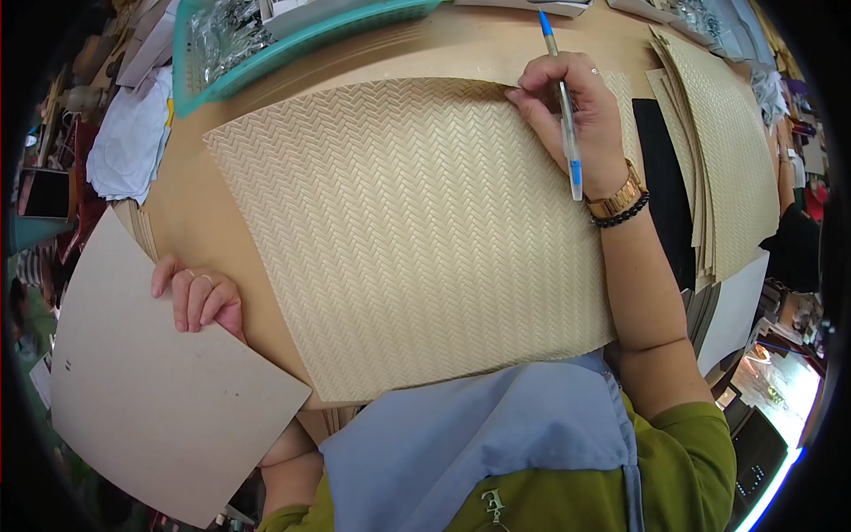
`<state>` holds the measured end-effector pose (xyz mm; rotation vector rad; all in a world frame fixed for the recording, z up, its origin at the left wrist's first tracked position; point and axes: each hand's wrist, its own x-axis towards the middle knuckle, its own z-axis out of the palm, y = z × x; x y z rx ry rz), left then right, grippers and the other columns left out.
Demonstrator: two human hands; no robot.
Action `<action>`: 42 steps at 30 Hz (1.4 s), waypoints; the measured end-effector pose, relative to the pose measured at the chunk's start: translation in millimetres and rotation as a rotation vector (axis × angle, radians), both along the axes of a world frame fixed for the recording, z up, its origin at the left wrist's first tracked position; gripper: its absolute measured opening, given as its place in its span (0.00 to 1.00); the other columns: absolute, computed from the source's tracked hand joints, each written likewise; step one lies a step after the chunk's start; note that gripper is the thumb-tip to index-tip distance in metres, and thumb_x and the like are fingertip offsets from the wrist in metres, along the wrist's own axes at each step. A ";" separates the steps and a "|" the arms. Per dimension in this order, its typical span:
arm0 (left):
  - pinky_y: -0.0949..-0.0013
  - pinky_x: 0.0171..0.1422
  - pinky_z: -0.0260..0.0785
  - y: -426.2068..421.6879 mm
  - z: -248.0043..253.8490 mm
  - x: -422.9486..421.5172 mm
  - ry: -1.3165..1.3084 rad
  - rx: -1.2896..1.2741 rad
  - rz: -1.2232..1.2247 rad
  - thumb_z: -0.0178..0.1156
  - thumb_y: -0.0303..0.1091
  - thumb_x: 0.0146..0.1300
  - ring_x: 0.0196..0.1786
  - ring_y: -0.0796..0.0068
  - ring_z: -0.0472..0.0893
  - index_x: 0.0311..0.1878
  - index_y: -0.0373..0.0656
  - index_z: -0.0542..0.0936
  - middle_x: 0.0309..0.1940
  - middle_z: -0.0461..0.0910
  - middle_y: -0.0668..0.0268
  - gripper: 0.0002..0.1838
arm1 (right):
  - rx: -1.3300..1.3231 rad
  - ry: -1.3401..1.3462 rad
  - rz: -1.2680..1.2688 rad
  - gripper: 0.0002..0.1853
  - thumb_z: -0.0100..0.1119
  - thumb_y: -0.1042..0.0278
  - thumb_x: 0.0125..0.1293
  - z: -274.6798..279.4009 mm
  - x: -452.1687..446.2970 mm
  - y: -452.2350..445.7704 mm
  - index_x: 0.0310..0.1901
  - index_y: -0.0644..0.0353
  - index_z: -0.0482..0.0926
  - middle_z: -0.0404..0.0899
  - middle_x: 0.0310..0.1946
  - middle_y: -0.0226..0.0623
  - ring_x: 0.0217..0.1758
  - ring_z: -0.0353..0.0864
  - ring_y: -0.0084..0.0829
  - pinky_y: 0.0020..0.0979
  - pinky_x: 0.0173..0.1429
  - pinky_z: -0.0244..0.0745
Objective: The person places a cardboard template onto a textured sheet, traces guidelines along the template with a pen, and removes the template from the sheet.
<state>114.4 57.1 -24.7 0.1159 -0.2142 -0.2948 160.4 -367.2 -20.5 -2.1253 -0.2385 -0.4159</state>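
Note:
A large gold sheet with a woven herringbone pattern (417, 248) lies in front of me, its far edge slightly raised. My right hand (585, 115) is closed on a clear ballpoint pen with blue ends (567, 115), which lies across the fingers. The thumb and fingertips of that hand also meet the sheet's far right edge. On the left, my left hand (204, 301) grips a stiff grey cardboard sheet (168, 381) by its upper edge. Its fingers curl over the near face, and the cardboard hides the rest of the hand.
A teal basket (310, 55) with small plastic-wrapped parts stands at the back left of the table (195, 204). White cloth or paper (133, 137) lies left. At right are a stack of similar gold sheets (722, 151) and a black strip (660, 177).

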 end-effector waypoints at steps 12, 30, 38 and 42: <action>0.78 0.26 0.65 2.5 -3.5 1.2 -0.013 -0.010 -0.014 0.43 0.27 0.74 0.16 0.81 0.72 0.42 0.49 0.70 0.15 0.73 0.71 0.06 | 0.033 -0.072 0.026 0.11 0.68 0.79 0.57 -2.7 3.8 0.7 0.40 0.59 0.79 0.82 0.39 0.31 0.41 0.80 0.25 0.25 0.45 0.79; 0.79 0.26 0.64 2.8 -3.3 0.5 -0.005 0.006 -0.006 0.43 0.27 0.74 0.16 0.82 0.71 0.42 0.49 0.70 0.15 0.73 0.71 0.06 | -0.202 -0.114 0.130 0.14 0.72 0.73 0.53 4.7 5.2 4.1 0.41 0.57 0.80 0.84 0.44 0.36 0.48 0.78 0.36 0.34 0.52 0.78; 0.79 0.25 0.64 1.9 -4.3 1.5 -0.017 -0.009 -0.012 0.43 0.27 0.74 0.16 0.82 0.72 0.42 0.49 0.70 0.15 0.73 0.71 0.06 | -0.164 -0.091 0.107 0.11 0.66 0.78 0.53 4.1 3.7 1.3 0.38 0.57 0.79 0.82 0.37 0.30 0.44 0.76 0.34 0.33 0.48 0.75; 0.79 0.25 0.63 1.8 -4.2 1.5 -0.012 -0.014 -0.016 0.43 0.27 0.74 0.16 0.82 0.72 0.42 0.48 0.70 0.15 0.73 0.71 0.06 | -0.153 -0.108 0.106 0.10 0.65 0.79 0.54 4.8 3.9 2.5 0.38 0.57 0.79 0.81 0.36 0.30 0.43 0.76 0.34 0.32 0.48 0.75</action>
